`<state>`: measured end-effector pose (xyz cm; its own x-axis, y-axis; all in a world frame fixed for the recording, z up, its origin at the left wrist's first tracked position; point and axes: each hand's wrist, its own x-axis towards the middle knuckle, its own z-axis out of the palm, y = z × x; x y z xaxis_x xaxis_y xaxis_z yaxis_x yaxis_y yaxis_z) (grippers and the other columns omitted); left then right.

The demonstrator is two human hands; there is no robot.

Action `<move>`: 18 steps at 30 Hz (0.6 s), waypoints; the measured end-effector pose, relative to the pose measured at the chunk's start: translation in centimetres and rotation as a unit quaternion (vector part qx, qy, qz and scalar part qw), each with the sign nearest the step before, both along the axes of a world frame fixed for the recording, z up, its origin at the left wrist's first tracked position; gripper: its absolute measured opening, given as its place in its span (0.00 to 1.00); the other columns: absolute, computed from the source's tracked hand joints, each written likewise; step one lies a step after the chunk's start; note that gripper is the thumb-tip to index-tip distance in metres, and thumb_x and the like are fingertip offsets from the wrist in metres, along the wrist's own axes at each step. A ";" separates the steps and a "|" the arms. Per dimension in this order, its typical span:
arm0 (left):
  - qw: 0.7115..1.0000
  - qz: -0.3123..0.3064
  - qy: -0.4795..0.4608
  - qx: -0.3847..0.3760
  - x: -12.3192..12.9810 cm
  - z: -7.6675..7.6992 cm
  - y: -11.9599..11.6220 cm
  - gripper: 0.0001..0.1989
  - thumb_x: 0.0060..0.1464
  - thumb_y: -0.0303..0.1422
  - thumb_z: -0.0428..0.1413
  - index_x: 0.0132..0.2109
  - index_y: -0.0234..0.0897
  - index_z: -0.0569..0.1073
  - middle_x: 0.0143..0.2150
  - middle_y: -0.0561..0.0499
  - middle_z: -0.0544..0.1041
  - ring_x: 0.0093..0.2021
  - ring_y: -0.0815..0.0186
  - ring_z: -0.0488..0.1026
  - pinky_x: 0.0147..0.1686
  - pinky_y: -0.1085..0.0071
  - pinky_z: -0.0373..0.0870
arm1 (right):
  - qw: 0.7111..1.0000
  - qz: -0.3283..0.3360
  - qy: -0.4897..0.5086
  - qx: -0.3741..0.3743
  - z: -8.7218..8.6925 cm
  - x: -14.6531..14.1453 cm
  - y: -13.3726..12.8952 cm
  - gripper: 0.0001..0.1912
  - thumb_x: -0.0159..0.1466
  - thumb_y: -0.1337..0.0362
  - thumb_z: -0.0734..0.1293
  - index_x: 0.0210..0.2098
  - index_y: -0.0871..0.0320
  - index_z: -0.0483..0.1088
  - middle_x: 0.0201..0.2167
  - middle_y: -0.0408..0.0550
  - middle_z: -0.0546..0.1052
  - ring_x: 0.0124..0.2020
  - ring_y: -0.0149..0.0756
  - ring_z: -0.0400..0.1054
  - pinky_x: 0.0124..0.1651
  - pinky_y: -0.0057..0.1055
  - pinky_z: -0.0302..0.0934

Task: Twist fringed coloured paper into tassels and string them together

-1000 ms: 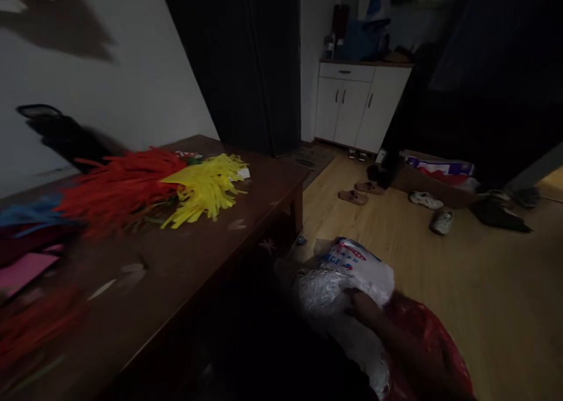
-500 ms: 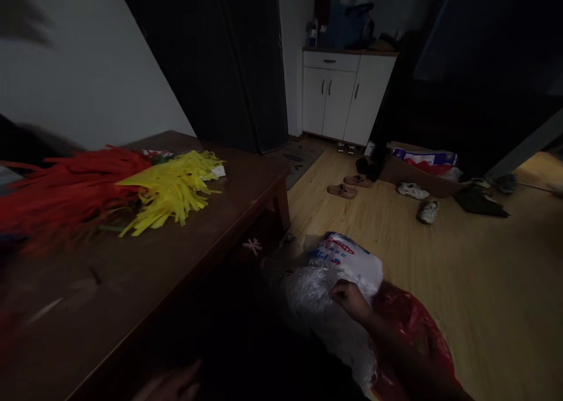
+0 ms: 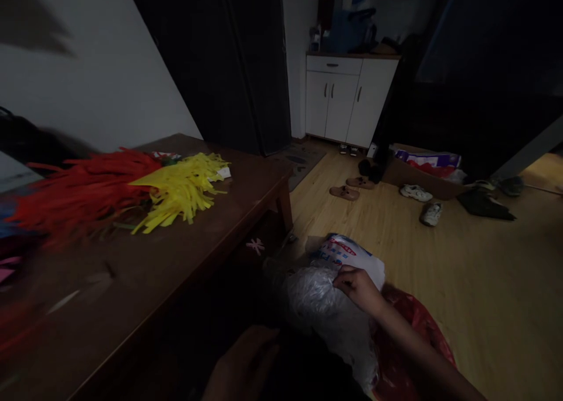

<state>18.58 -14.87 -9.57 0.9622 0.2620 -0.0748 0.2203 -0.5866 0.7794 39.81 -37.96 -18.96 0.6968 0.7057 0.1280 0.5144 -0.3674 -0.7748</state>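
Note:
My right hand (image 3: 361, 291) is closed in a pinch at the crumpled clear plastic bag (image 3: 310, 292), its fingertips on the plastic. Low in the view, my left hand (image 3: 244, 363) hovers in the dark beside the bag, fingers loosely curved and apart, with nothing visible in them. A white printed bag (image 3: 367, 263) lies just behind the clear plastic. Beneath my right forearm is a red plastic bag (image 3: 411, 325).
On the brown table (image 3: 176, 272) at left lie red fringed strips (image 3: 92, 190) and yellow fringed strips (image 3: 180, 193). Slippers (image 3: 345, 193), sneakers (image 3: 416, 193) and an open cardboard box (image 3: 404, 175) are on the wooden floor. A white cabinet (image 3: 334, 102) stands at the back.
My left hand has come up and to the right from the bottom edge, towards the clear plastic bag. My right hand stays pinched at the plastic. The view has shifted slightly.

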 end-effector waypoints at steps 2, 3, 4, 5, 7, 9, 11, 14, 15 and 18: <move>1.000 0.000 0.002 -0.015 0.5 -0.4 -0.4 0.09 0.56 0.39 0.55 0.41 0.47 0.79 0.40 0.54 0.82 0.40 0.64 0.80 0.41 0.76 0.76 | 1.000 0.007 -0.006 -0.005 0.8 0.0 0.2 0.13 0.69 0.58 0.64 0.32 0.60 0.73 0.32 0.43 0.75 0.36 0.33 0.71 0.42 0.35 0.66; 1.000 -0.001 0.005 -0.023 0.8 -0.6 -0.6 0.09 0.57 0.38 0.55 0.40 0.47 0.79 0.39 0.54 0.82 0.39 0.64 0.80 0.41 0.76 0.76 | 1.000 0.010 -0.009 -0.010 1.1 0.0 0.3 0.13 0.69 0.59 0.64 0.32 0.60 0.73 0.32 0.43 0.75 0.36 0.33 0.71 0.42 0.35 0.66; 0.999 -0.004 0.008 -0.032 1.0 -0.7 -0.8 0.09 0.57 0.37 0.54 0.40 0.47 0.79 0.39 0.54 0.82 0.39 0.64 0.80 0.41 0.76 0.75 | 1.000 0.011 -0.010 -0.017 1.3 0.0 0.5 0.13 0.69 0.60 0.64 0.32 0.60 0.73 0.32 0.43 0.75 0.37 0.33 0.71 0.42 0.35 0.66; 0.999 -0.008 0.011 -0.042 1.3 -0.8 -1.0 0.09 0.57 0.36 0.53 0.39 0.46 0.79 0.38 0.54 0.82 0.39 0.64 0.80 0.41 0.75 0.75 | 1.000 0.010 -0.011 -0.025 1.4 0.1 0.6 0.12 0.69 0.60 0.64 0.32 0.60 0.72 0.32 0.43 0.75 0.37 0.33 0.71 0.42 0.35 0.66; 0.998 -0.017 0.013 -0.055 1.7 -1.1 -1.5 0.10 0.58 0.34 0.53 0.40 0.46 0.79 0.38 0.53 0.82 0.39 0.64 0.79 0.42 0.75 0.74 | 0.999 -0.001 -0.011 -0.049 1.2 0.4 0.7 0.11 0.69 0.61 0.64 0.33 0.61 0.72 0.34 0.44 0.75 0.38 0.34 0.71 0.43 0.36 0.67; 0.998 -0.027 0.012 -0.061 1.9 -1.6 -1.8 0.10 0.58 0.33 0.53 0.40 0.45 0.79 0.39 0.53 0.82 0.40 0.64 0.79 0.42 0.73 0.74 | 0.996 -0.020 -0.004 -0.085 0.5 0.9 0.6 0.10 0.69 0.61 0.64 0.36 0.61 0.72 0.37 0.45 0.76 0.39 0.34 0.72 0.45 0.38 0.67; 0.998 -0.029 0.011 -0.062 1.9 -2.1 -2.0 0.10 0.58 0.34 0.53 0.40 0.44 0.79 0.39 0.52 0.81 0.40 0.63 0.79 0.43 0.72 0.74 | 0.990 -0.044 0.010 -0.134 -0.9 1.3 0.2 0.09 0.69 0.61 0.65 0.40 0.60 0.72 0.39 0.46 0.76 0.40 0.35 0.72 0.45 0.38 0.68; 0.997 -0.027 0.020 -0.071 1.6 -2.9 -1.9 0.10 0.59 0.34 0.52 0.41 0.45 0.79 0.40 0.52 0.81 0.40 0.63 0.79 0.44 0.72 0.74 | 0.974 -0.077 0.037 -0.209 -3.5 1.2 -0.7 0.09 0.67 0.60 0.67 0.44 0.58 0.72 0.42 0.46 0.75 0.40 0.36 0.73 0.42 0.35 0.69; 0.997 -0.025 0.026 -0.074 1.5 -3.0 -1.9 0.10 0.59 0.34 0.52 0.41 0.45 0.79 0.40 0.52 0.81 0.40 0.63 0.79 0.44 0.71 0.74 | 0.969 -0.085 0.045 -0.228 -4.4 1.0 -0.9 0.09 0.67 0.60 0.67 0.44 0.57 0.72 0.42 0.46 0.75 0.40 0.37 0.73 0.41 0.33 0.69; 0.996 -0.015 0.037 -0.076 1.3 -3.1 -1.7 0.10 0.59 0.36 0.53 0.41 0.45 0.79 0.40 0.52 0.82 0.40 0.62 0.79 0.44 0.71 0.75 | 0.962 -0.104 0.055 -0.245 -6.8 0.0 -1.4 0.10 0.67 0.60 0.67 0.45 0.57 0.71 0.44 0.46 0.75 0.41 0.37 0.73 0.41 0.33 0.69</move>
<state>19.83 -16.60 -12.62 0.9599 0.2130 -0.1823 0.2642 -0.4697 0.8424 39.86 -39.33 -25.74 0.8204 0.5061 -0.2662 0.3151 -0.7885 -0.5282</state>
